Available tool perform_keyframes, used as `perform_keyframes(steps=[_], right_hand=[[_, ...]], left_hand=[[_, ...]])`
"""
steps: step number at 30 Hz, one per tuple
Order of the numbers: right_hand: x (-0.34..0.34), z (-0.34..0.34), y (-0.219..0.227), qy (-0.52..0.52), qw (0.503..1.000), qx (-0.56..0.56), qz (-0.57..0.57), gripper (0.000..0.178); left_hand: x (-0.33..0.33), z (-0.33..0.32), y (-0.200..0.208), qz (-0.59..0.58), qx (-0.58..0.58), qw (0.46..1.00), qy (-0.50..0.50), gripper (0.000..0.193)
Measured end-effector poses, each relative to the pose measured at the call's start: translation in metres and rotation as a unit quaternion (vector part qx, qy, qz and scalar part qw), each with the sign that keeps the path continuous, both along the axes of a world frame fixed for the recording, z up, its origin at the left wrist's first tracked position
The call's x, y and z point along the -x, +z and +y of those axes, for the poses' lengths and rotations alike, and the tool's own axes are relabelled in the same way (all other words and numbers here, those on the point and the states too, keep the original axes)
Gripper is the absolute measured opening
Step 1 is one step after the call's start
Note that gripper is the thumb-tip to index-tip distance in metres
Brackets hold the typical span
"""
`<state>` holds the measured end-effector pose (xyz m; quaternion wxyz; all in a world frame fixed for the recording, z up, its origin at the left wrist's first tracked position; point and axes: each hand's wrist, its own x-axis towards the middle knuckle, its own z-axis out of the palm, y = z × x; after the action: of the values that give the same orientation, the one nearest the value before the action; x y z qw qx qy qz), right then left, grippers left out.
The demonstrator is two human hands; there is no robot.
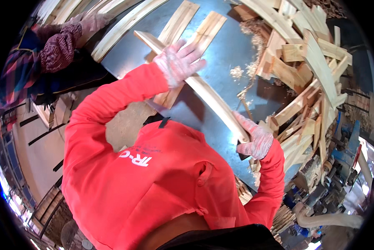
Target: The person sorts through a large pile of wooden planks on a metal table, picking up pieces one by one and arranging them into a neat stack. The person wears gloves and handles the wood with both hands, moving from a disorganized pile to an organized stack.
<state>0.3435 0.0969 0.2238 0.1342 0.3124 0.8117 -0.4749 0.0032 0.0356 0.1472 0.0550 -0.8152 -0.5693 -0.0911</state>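
A long, narrow wooden strip point(215, 103) runs slantwise across the metal table, from upper left to lower right. My right hand point(257, 137), in a pale knitted glove, is closed around its lower right end. Gloved too, my left hand point(180, 63) lies over the strip farther up, its fingers stretched out and apart. Those fingers reach onto a short wooden board point(210, 30). Another board point(180, 21) lies beside it, both pointing away from me and crossing the strip. A board end point(168, 97) shows on the near side of the strip; my left hand hides the crossing.
The metal table point(226, 56) carries shavings point(237, 72). A jumbled heap of wood offcuts point(295, 75) covers its right side. Long planks point(122, 29) lie at the upper left, near another person's patterned sleeve point(61, 48). Machinery with a hose point(328, 221) stands lower right.
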Motion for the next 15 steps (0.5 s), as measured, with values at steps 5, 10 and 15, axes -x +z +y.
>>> perform_keyframes(steps=[5, 10, 15], right_hand=[[0.018, 0.109, 0.044, -0.087, 0.819, -0.45, 0.346, 0.085], [0.021, 0.259, 0.059, -0.11, 0.734, -0.659, -0.118, 0.11], [0.108, 0.281, -0.034, 0.027, 0.872, -0.234, -0.43, 0.051]], left_hand=[[0.064, -0.047, -0.021, -0.142, 0.078, 0.978, 0.132, 0.046], [0.125, -0.069, -0.043, -0.175, 0.191, 0.779, 0.571, 0.048], [0.209, -0.095, -0.133, -0.148, 0.264, 0.74, 0.6, 0.054]])
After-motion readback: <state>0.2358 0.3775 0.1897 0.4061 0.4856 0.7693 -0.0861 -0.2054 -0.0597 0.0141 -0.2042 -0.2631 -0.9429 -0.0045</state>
